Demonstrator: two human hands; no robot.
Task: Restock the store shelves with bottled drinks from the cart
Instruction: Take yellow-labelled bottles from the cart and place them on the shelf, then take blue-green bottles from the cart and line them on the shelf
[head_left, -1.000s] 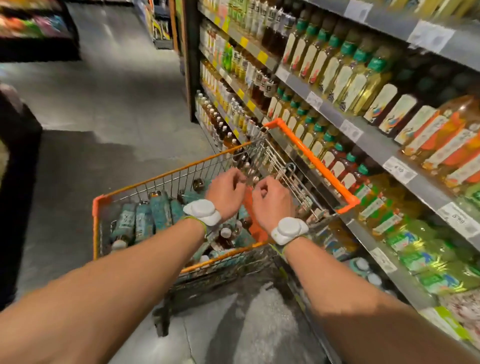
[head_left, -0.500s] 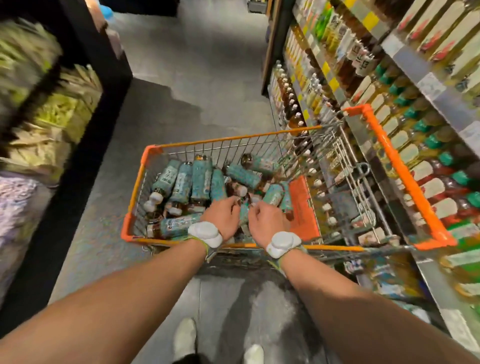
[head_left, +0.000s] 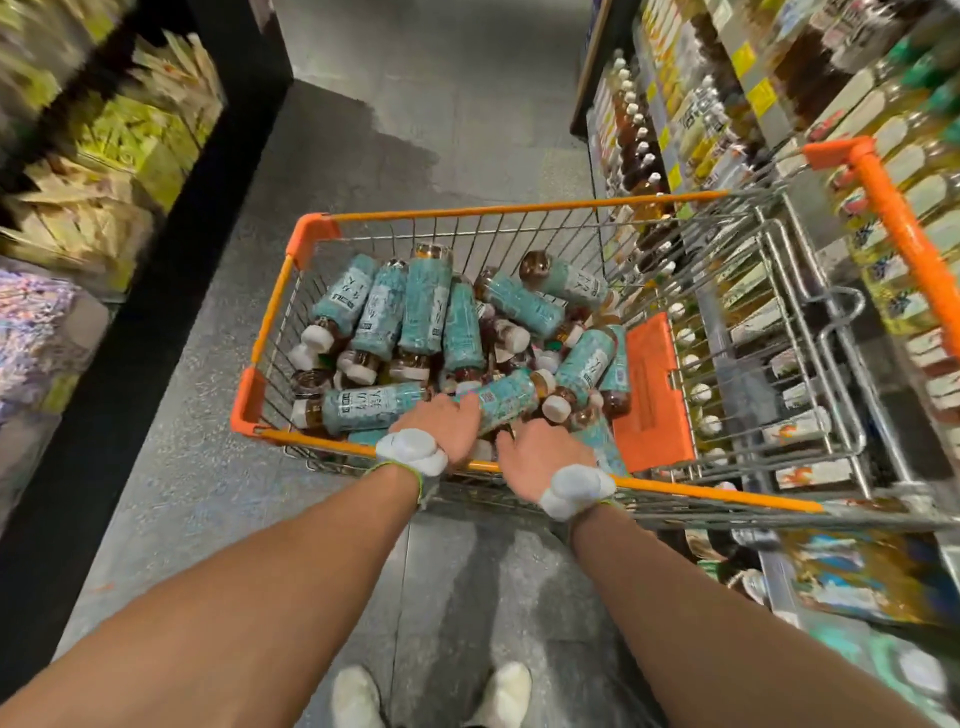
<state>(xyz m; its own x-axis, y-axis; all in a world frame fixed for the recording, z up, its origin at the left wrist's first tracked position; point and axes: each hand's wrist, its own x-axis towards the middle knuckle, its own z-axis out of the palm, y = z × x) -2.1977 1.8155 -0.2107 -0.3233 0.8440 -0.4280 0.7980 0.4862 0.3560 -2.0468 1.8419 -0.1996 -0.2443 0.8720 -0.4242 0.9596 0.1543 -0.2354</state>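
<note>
The orange-rimmed wire cart (head_left: 519, 209) stands in front of me, holding several brown drink bottles (head_left: 426, 304) with teal labels and white caps, lying in a pile. My left hand (head_left: 441, 418) reaches over the near rim and grips one teal-labelled bottle (head_left: 506, 400) that lies across the pile. My right hand (head_left: 545, 452) is just beside it, fingers curled down into the pile next to another teal bottle (head_left: 602, 449). Whether it holds anything is hidden. The drink shelves (head_left: 769, 111) run along the right, stocked with bottles.
The cart's orange handle (head_left: 904, 234) and folded orange child seat (head_left: 652, 389) lie to the right, against the shelves. A dark display (head_left: 104, 156) of packaged goods lines the left side. Grey aisle floor (head_left: 415, 130) stretches ahead. My white shoes (head_left: 358, 696) show below.
My view has tipped down and left onto the cart. Both hands stayed inside the cart and sank lower into the bottles near the front rim; the left one now holds a bottle.
</note>
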